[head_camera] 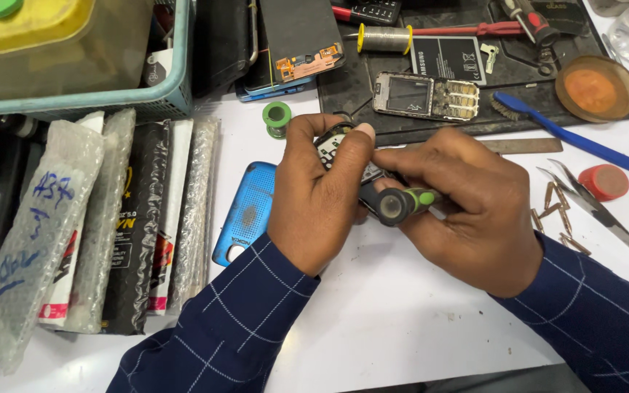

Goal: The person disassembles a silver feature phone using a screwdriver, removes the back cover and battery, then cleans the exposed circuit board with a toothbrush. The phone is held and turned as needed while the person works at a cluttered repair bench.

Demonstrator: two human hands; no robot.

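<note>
My left hand (pixel 322 193) grips a small dark phone body (pixel 336 145), thumb on its top edge, over the white table. My right hand (pixel 467 207) holds a black screwdriver with a green collar (pixel 402 204), its tip hidden under the fingers against the phone. A blue phone back cover (pixel 245 211) lies flat just left of my left wrist. A bare phone board with keypad contacts (pixel 426 96) rests on the dark work mat (pixel 343 87) beyond my hands.
Bubble-wrapped packages (pixel 96 225) lie at left below a blue basket (pixel 89 102). A green solder spool (pixel 277 116), blue toothbrush (pixel 576 138), tweezers (pixel 595 207), a red cap (pixel 603 182), several metal bits (pixel 558 215) and an orange dish (pixel 595 89) surround the hands.
</note>
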